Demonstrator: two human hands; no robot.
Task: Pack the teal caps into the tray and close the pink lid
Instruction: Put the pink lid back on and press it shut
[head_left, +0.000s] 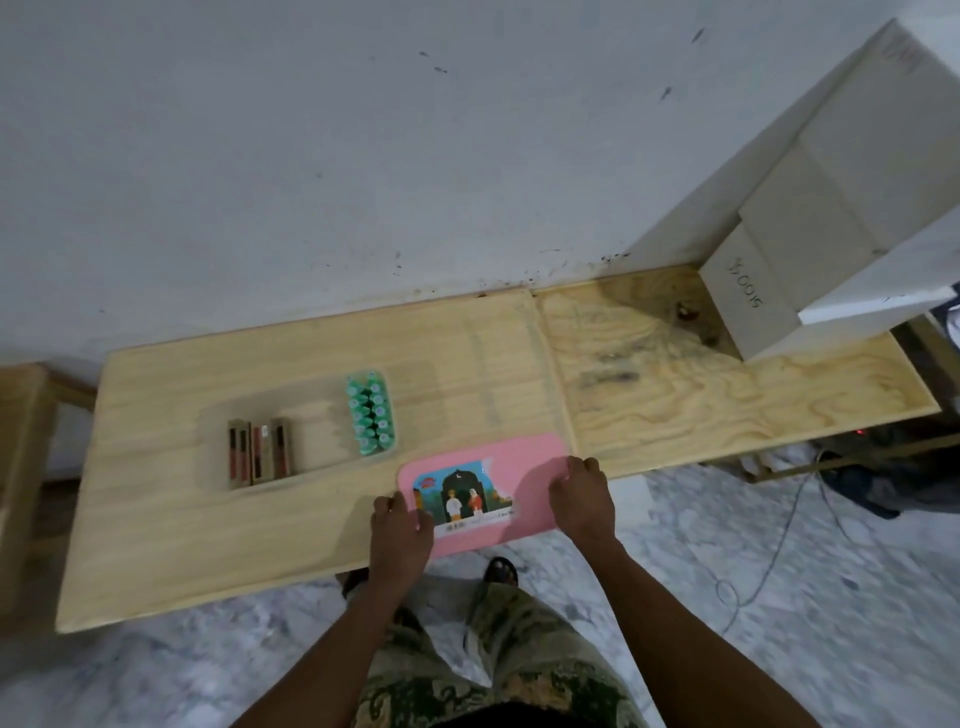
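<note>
A flat pink lid (524, 462) with a colourful picture label lies at the table's front edge, partly overhanging it. My left hand (401, 530) grips its left edge, fingers curled over the rim. At the lid's right edge, my right hand (584, 499) holds on with curled fingers. Behind and to the left, a clear shallow tray (311, 415) sits on the table. Teal caps (370, 413) stand in two rows at the tray's right end. A few brown and red boxes (258, 453) lie at its left end.
The long wooden table (156, 493) stands against a white wall. A white cardboard box (810, 249) rests at the far right corner. Cables and dark clutter lie on the marble floor to the right. My legs and feet are below the table edge.
</note>
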